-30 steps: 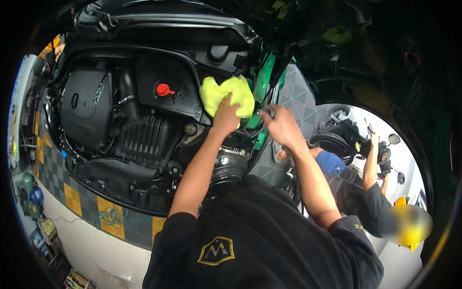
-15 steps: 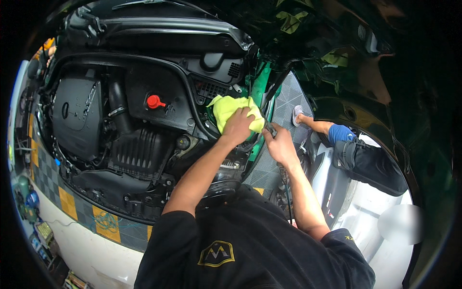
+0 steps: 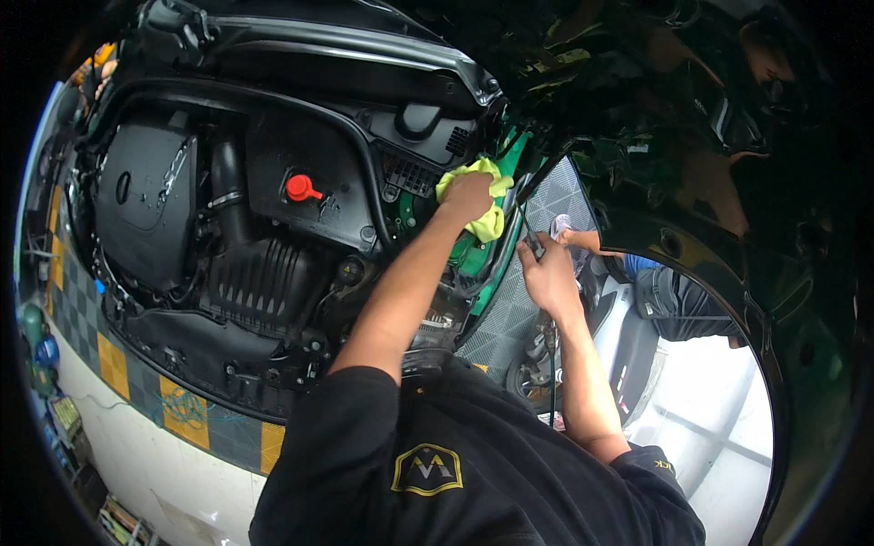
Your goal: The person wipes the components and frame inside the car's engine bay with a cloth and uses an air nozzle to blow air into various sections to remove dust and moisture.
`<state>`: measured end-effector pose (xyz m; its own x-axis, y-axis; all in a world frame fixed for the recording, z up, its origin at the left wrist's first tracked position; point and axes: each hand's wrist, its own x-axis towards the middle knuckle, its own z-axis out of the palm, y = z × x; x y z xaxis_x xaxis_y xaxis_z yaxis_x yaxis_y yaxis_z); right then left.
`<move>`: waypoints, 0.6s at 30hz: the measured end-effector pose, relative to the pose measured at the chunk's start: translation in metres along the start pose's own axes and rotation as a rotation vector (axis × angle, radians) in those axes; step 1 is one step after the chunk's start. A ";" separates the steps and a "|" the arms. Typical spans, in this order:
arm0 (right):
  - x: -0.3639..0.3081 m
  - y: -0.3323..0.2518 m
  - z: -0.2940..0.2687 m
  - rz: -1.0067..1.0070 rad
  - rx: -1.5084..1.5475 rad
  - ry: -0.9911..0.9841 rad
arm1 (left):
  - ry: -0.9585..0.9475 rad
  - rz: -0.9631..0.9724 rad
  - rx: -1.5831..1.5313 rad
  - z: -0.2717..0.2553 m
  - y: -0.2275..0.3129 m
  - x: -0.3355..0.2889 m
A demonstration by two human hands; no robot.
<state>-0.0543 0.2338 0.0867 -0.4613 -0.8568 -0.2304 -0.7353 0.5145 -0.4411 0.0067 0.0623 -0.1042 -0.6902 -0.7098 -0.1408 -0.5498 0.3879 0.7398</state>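
Note:
My left hand [image 3: 469, 198] presses a bunched yellow-green cloth [image 3: 489, 223] onto the green-painted body edge [image 3: 473, 257] at the right side of a car's engine bay. The palm hides part of the cloth. To the right of it, my right hand [image 3: 551, 275] is closed round a small dark blow gun [image 3: 535, 244]. Its thin nozzle points up and away, close to the cloth but apart from it. A dark hose [image 3: 553, 369] hangs from it along my right forearm. My fingers cover most of the gun's body.
Left lie the black engine cover [image 3: 146, 205], a red cap [image 3: 300, 188] and a ribbed black housing [image 3: 264, 287]. The raised dark hood [image 3: 692, 200] spans the upper right. Beyond the fender, a person [image 3: 678, 296] is beside a parked scooter [image 3: 628, 346]. A thin hose [image 3: 185, 407] lies coiled on checkered floor tiles.
My left hand has shifted right and farther away with the cloth, which is now more crumpled. My right hand has moved slightly right and nearer, and the blow gun's nozzle now shows.

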 end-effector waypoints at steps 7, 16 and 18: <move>0.055 0.002 0.021 -0.029 -0.137 -0.042 | 0.005 -0.180 -0.583 -0.063 0.016 -0.160; 0.107 -0.003 0.051 -0.020 -0.084 0.280 | 0.207 -0.345 -1.117 -0.075 0.003 -0.340; 0.108 0.003 0.051 -0.027 -0.091 0.320 | 0.270 -0.298 -1.110 -0.089 -0.003 -0.348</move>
<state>-0.0815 0.1410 0.0163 -0.5632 -0.8233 0.0709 -0.7840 0.5053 -0.3606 0.2902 0.2555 0.0015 -0.4090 -0.8387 -0.3596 0.1298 -0.4435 0.8868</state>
